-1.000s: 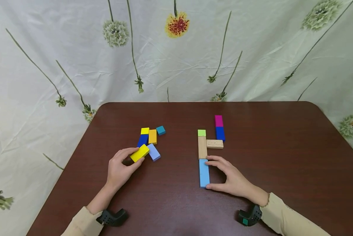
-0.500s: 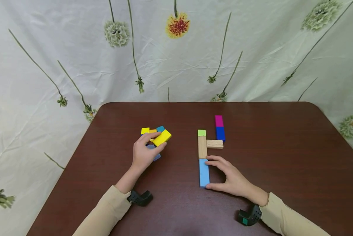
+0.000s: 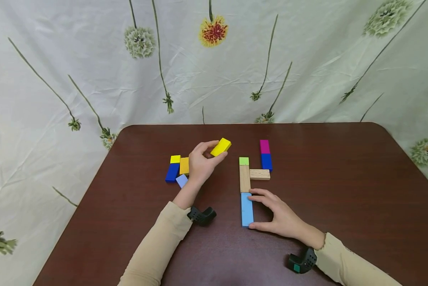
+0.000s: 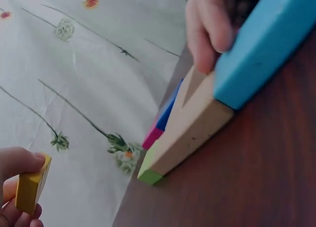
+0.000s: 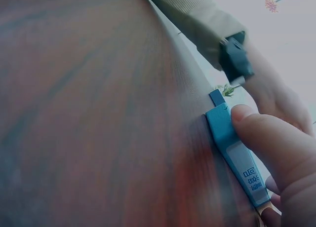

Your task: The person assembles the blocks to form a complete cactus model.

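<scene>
My left hand pinches a yellow block between thumb and fingers, held up over the far middle of the table. In the left wrist view the same yellow block shows at the lower left. My right hand grips a light blue block along its right side, thumb at the near end and fingertips at the far end. Printed characters show on this blue block in the right wrist view. A plain wood block continues the line beyond it, with a small green block at the far end.
Another wood block juts rightward from the line, and a dark blue block and a magenta block extend away from its end. Left of these lie a dark blue block, yellow block, orange block and periwinkle block.
My left hand has carried the yellow block from the loose group on the left, away from me and to the right. The right hand has stayed at the light blue block.
</scene>
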Action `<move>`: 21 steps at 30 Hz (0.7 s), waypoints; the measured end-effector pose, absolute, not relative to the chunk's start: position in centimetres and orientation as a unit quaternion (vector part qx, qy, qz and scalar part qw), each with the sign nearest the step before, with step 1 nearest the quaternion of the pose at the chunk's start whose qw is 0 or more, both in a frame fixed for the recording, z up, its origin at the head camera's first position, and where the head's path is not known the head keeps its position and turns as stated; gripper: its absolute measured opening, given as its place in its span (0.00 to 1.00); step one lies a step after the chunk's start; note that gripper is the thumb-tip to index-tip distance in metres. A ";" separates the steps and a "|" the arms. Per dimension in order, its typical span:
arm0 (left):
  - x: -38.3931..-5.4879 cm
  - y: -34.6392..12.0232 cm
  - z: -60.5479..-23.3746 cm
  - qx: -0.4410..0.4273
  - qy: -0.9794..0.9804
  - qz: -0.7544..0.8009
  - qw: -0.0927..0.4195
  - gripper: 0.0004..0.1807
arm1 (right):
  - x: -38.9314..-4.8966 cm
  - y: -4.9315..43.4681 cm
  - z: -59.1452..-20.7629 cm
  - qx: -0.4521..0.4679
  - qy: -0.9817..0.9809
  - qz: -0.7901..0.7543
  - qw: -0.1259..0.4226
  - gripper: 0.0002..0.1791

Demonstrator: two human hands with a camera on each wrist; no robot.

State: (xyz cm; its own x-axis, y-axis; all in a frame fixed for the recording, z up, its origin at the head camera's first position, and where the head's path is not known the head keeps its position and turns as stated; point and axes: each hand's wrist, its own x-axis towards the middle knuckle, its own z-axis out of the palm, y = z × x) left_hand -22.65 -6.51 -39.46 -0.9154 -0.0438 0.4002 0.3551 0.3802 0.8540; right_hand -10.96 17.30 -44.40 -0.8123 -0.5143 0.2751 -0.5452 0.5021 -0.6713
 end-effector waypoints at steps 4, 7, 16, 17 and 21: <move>-24.0 -5.2 -39.5 -0.080 -0.804 -0.560 0.183 0.22 | -10.9 17.3 -44.3 0.305 -0.867 0.394 0.019 0.36; -24.7 -4.1 -39.4 -0.057 -0.797 -0.576 0.173 0.23 | -11.0 17.4 -44.3 0.306 -0.867 0.394 0.020 0.36; -26.1 -1.1 -39.9 0.048 -0.768 -0.623 0.139 0.22 | -11.1 17.4 -44.4 0.310 -0.866 0.393 0.015 0.37; -26.1 -0.8 -40.0 0.055 -0.765 -0.627 0.140 0.22 | -11.1 17.4 -44.4 0.311 -0.866 0.392 0.015 0.37; -26.4 0.2 -40.5 0.076 -0.756 -0.634 0.144 0.22 | -11.1 17.4 -44.5 0.317 -0.865 0.389 0.021 0.37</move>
State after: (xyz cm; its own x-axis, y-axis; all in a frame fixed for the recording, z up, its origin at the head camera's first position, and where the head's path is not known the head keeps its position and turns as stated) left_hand -26.43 0.20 -40.54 -0.9468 -0.2980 0.1218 0.0677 0.1856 0.9803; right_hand -11.13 17.43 -44.45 -0.7975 -0.5324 0.2839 -0.5656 0.4959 -0.6589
